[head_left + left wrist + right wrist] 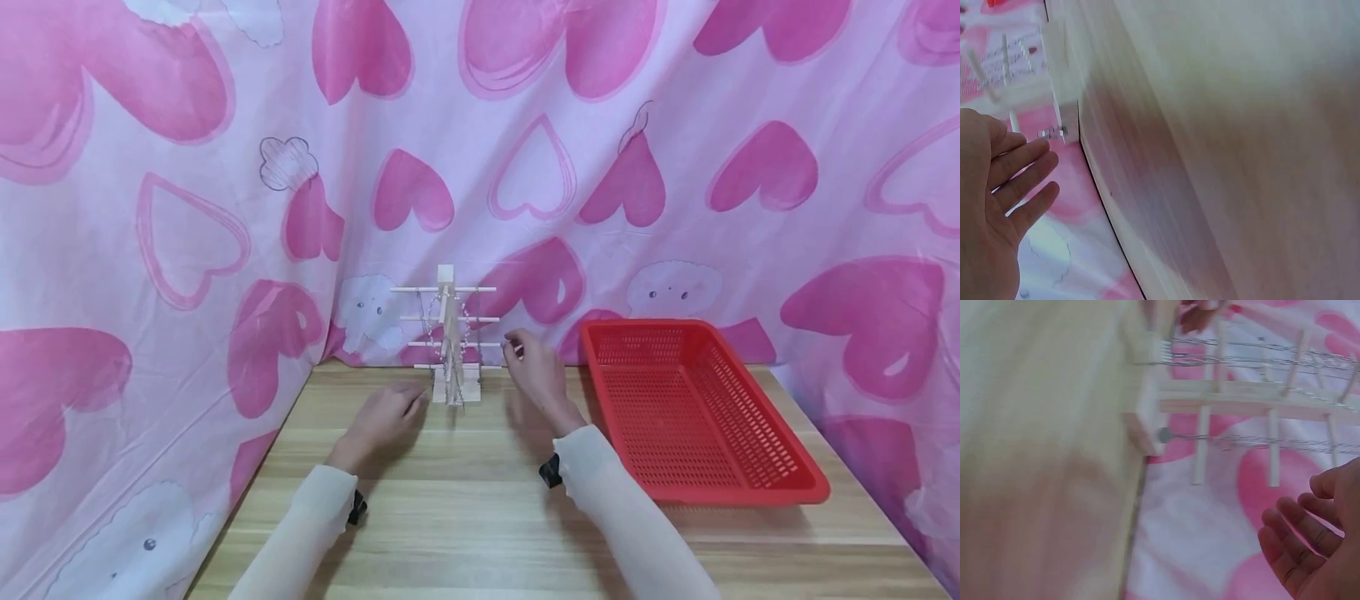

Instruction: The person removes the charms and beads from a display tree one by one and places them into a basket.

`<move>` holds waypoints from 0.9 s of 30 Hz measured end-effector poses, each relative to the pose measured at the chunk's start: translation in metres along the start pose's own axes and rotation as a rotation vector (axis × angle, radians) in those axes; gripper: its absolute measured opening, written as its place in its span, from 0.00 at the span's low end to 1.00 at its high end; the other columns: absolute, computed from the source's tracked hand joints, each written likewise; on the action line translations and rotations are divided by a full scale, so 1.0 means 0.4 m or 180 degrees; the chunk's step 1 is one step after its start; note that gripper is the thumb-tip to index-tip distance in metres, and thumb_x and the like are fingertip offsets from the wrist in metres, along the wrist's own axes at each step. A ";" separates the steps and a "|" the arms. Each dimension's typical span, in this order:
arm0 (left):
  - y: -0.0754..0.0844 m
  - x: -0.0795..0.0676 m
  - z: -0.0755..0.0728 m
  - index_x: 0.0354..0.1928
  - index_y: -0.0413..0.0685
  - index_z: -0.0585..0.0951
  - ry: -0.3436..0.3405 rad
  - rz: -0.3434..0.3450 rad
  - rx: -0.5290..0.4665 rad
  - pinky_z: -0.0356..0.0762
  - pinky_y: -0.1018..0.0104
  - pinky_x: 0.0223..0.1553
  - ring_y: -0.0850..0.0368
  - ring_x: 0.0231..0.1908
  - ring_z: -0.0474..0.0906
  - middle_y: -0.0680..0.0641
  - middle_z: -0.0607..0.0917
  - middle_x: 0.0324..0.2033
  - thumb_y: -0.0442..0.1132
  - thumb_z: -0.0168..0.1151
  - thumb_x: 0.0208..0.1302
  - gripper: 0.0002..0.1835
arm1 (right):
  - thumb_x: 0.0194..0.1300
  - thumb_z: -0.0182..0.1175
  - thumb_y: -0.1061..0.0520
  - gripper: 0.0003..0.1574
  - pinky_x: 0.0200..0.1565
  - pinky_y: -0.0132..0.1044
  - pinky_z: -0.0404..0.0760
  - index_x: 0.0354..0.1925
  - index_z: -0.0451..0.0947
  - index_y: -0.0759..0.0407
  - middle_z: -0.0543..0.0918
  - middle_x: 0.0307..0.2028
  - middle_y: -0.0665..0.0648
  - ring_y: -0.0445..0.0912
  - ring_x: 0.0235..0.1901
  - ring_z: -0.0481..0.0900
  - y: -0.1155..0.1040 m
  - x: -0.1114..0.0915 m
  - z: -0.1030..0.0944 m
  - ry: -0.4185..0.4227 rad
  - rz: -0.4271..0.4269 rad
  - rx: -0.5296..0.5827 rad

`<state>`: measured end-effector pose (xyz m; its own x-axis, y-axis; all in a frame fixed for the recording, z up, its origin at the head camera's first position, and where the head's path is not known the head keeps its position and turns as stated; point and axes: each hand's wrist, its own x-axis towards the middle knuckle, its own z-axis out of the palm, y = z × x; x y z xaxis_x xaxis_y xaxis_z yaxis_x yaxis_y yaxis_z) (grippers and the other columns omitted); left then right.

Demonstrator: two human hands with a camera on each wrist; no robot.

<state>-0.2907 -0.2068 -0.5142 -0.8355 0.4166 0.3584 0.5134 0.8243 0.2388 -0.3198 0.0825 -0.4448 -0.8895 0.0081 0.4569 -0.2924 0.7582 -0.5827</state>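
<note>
A pale wooden jewellery stand (pixel 447 275) with several crosswise pegs stands on the table. Thin silvery necklaces (pixel 1191 360) hang from its pegs, some of them beaded. My left hand (pixel 382 417) hovers just left of the stand's base; the left wrist view shows its fingers (pixel 1025 169) loosely bent and holding nothing. To the right of the stand, my right hand (pixel 538 375) is raised near the tips of the pegs. Its fingers (pixel 1297 537) are relaxed and spread a little, with nothing held, in the right wrist view. Whether a fingertip touches a peg, I cannot tell.
A red plastic basket (pixel 705 492) with perforated walls sits on the right side of the wood-grain table (pixel 442 533). Pink heart-patterned cloth (pixel 420 125) hangs behind the table and along its left and right sides.
</note>
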 end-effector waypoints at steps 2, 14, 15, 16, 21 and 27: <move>0.009 0.005 0.009 0.59 0.45 0.80 -0.0107 0.0068 -0.0029 0.76 0.49 0.62 0.45 0.58 0.79 0.43 0.83 0.56 0.43 0.51 0.74 0.18 | 0.69 0.59 0.48 0.14 0.35 0.39 0.83 0.49 0.84 0.49 0.88 0.37 0.49 0.42 0.35 0.85 -0.020 0.021 -0.018 0.0065 -0.0078 0.0071; 0.027 0.007 0.060 0.74 0.41 0.59 -0.0733 0.0334 0.0052 0.58 0.45 0.73 0.40 0.73 0.57 0.39 0.60 0.74 0.46 0.40 0.78 0.28 | 0.67 0.62 0.50 0.11 0.38 0.38 0.82 0.45 0.86 0.49 0.87 0.35 0.48 0.42 0.34 0.83 -0.125 0.109 -0.068 0.0102 -0.0483 0.0054; 0.028 0.007 0.063 0.74 0.40 0.58 -0.0769 0.0353 0.0068 0.57 0.45 0.74 0.40 0.74 0.56 0.39 0.58 0.75 0.46 0.40 0.78 0.29 | 0.67 0.61 0.50 0.12 0.38 0.39 0.81 0.46 0.86 0.49 0.87 0.35 0.48 0.42 0.34 0.83 -0.132 0.112 -0.067 0.0109 -0.0488 0.0035; 0.030 0.007 0.066 0.75 0.40 0.56 -0.0822 0.0346 0.0090 0.56 0.45 0.74 0.41 0.75 0.54 0.40 0.56 0.76 0.47 0.39 0.78 0.30 | 0.67 0.61 0.49 0.13 0.38 0.39 0.81 0.47 0.86 0.49 0.87 0.35 0.48 0.42 0.34 0.83 -0.137 0.113 -0.065 0.0113 -0.0481 0.0014; 0.039 0.014 0.077 0.77 0.43 0.50 -0.1094 0.0285 0.0186 0.50 0.47 0.76 0.43 0.77 0.46 0.42 0.48 0.77 0.51 0.37 0.78 0.32 | 0.67 0.60 0.44 0.14 0.36 0.38 0.81 0.47 0.86 0.46 0.87 0.35 0.46 0.41 0.32 0.82 -0.156 0.115 -0.054 0.0201 -0.0390 -0.0171; 0.039 0.016 0.094 0.77 0.43 0.48 -0.1243 0.0169 0.0285 0.46 0.48 0.77 0.45 0.78 0.41 0.44 0.44 0.78 0.53 0.35 0.78 0.34 | 0.68 0.60 0.42 0.14 0.29 0.37 0.80 0.44 0.85 0.44 0.88 0.33 0.45 0.42 0.28 0.83 -0.169 0.111 -0.037 0.0321 -0.0400 -0.0378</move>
<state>-0.2956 -0.1770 -0.5420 -0.8288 0.5596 -0.0058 0.5531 0.8206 0.1436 -0.3345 0.0413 -0.3751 -0.8072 -0.0308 0.5895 -0.3501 0.8290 -0.4362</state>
